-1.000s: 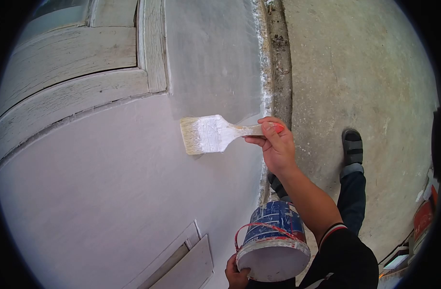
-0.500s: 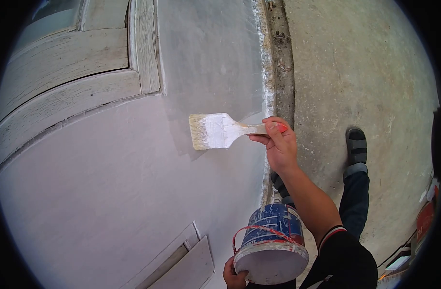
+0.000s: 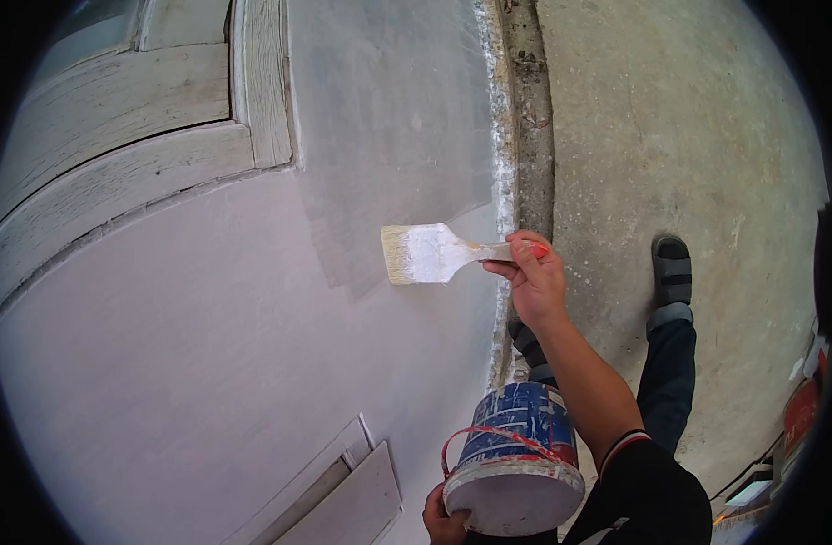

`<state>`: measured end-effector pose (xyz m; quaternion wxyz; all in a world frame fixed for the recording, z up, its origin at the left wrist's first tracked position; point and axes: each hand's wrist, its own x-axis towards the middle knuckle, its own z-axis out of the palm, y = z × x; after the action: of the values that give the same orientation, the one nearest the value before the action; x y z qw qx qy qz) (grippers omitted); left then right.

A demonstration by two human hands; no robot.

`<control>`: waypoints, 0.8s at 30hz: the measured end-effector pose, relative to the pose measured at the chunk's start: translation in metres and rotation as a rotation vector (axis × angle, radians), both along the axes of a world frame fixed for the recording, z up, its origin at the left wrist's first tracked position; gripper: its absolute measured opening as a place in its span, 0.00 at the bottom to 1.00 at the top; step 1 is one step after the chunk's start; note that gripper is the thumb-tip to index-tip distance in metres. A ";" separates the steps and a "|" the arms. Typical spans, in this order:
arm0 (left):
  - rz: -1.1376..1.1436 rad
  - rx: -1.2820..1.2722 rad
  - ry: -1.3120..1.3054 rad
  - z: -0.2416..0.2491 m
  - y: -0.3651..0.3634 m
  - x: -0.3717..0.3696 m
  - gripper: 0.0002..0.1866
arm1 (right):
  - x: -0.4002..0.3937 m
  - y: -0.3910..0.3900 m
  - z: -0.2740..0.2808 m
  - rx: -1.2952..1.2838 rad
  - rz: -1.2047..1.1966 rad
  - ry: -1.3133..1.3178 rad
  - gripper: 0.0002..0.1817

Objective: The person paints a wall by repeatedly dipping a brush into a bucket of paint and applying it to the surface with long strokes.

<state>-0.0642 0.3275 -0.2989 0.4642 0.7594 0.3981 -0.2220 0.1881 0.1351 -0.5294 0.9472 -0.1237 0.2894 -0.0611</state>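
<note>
My right hand (image 3: 536, 277) is closed round the red-tipped handle of a wide, flat paintbrush (image 3: 430, 254). White paint coats the brush's ferrule and the base of its pale bristles, which point left over the wall (image 3: 207, 345). Around the bristles the wall changes from a darker grey patch above to a lighter coat below. Down at the bottom, my left hand (image 3: 445, 520) grips the rim of a blue paint bucket (image 3: 516, 431) with a red handle. The bucket is tilted, its paint-smeared rim facing me and pale white inside.
A weathered wooden window frame (image 3: 271, 82) is set into the wall at upper left. Near the bottom is a panel (image 3: 352, 495) at a wall opening. A paint-splashed ledge (image 3: 529, 136) separates wall from concrete floor (image 3: 661, 118). My sandalled foot (image 3: 672, 268) stands there.
The paintbrush in my right hand has shifted slightly right and down, toward the wall's ledge. My left hand and the bucket have stayed nearly in place.
</note>
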 end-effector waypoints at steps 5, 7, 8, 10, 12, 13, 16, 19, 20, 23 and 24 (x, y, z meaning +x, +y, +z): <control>-0.037 0.088 0.035 -0.001 0.001 -0.001 0.39 | 0.002 -0.004 0.029 0.102 -0.010 -0.131 0.10; -0.053 0.108 0.032 -0.001 0.003 -0.002 0.40 | 0.006 0.002 0.038 0.089 0.015 -0.167 0.10; -0.077 0.118 0.033 -0.001 0.008 -0.004 0.40 | 0.007 0.006 0.033 0.075 0.004 -0.144 0.10; -0.067 0.118 0.026 -0.003 0.010 -0.006 0.40 | 0.003 0.011 0.010 0.081 0.011 -0.097 0.10; 0.001 0.105 0.008 -0.004 0.006 -0.005 0.41 | 0.001 0.011 -0.019 0.060 0.000 -0.027 0.10; 0.025 0.104 0.017 -0.004 0.003 -0.003 0.41 | 0.000 0.011 -0.034 0.041 -0.013 0.025 0.10; 0.102 0.115 0.047 -0.008 -0.008 0.004 0.42 | -0.001 0.009 -0.085 -0.039 -0.035 0.158 0.11; 0.146 0.128 0.051 -0.012 -0.014 0.005 0.42 | -0.001 0.004 -0.129 -0.171 -0.061 0.276 0.10; 0.143 0.117 0.039 -0.012 -0.014 0.005 0.42 | -0.002 0.004 -0.138 -0.224 -0.071 0.315 0.10; 0.139 0.129 0.039 -0.011 -0.018 0.010 0.43 | -0.001 0.013 -0.141 -0.445 -0.055 0.375 0.08; 0.138 0.138 0.047 -0.011 -0.019 0.011 0.43 | -0.002 0.018 -0.135 -0.537 -0.033 0.352 0.07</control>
<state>-0.0533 0.3089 -0.3100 0.4155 0.7548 0.4748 -0.1793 0.1863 0.1527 -0.6643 0.8150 -0.3731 0.4245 -0.1282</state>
